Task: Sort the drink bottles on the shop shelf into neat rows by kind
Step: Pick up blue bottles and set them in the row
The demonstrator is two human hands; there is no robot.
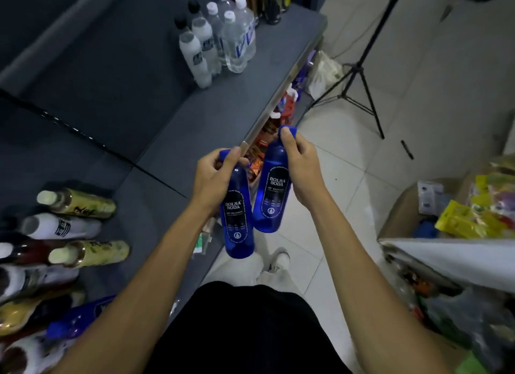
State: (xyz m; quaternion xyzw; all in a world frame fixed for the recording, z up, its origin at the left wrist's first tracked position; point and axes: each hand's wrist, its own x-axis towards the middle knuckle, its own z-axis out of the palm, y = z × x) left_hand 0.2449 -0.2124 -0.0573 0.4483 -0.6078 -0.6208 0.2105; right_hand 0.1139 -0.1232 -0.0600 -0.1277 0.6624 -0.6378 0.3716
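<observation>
Beside a grey shop shelf [211,114], the left hand [213,178] grips one blue soda bottle [238,220] by its neck; the right hand [299,164] grips a second blue bottle [274,195]; clear water bottles [237,39] stand upright farther along; mixed bottles [69,234] crowd the near end.

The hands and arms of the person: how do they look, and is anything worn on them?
Both the left hand and the right hand are bare: no gloves, rings or watch show. Both forearms are bare up to the picture's lower edge, with no sleeves in view. Lower down the person wears a black garment, pale trousers and a white shoe.
</observation>
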